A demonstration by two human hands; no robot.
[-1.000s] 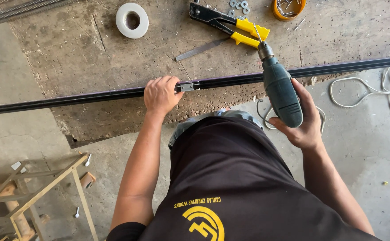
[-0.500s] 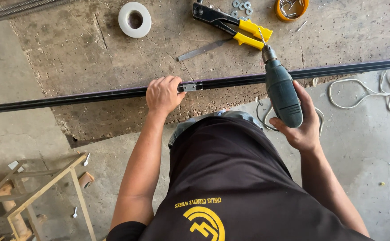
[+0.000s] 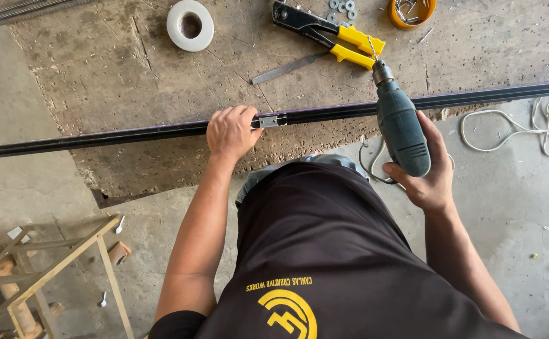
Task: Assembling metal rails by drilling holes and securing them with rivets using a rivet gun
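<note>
A long black metal bar (image 3: 130, 134) lies across a worn wooden board (image 3: 130, 75) on the floor. My left hand (image 3: 231, 130) presses down on the bar, just left of a small silver bracket (image 3: 269, 120) fixed on it. My right hand (image 3: 426, 171) holds a dark green electric drill (image 3: 400, 122) by its body. The drill's bit points away from me, its tip above the bar near the yellow handles of a hand riveter (image 3: 328, 31).
A white tape roll (image 3: 190, 24), a thin metal strip (image 3: 287, 68), several washers (image 3: 342, 6) and an orange dish of screws (image 3: 412, 10) lie on the board. White cable (image 3: 525, 122) coils at right. A wooden frame (image 3: 54, 263) stands at lower left.
The drill has shifted slightly toward the far side of the bar, its bit closer to the riveter handles. My left hand stays on the bar.
</note>
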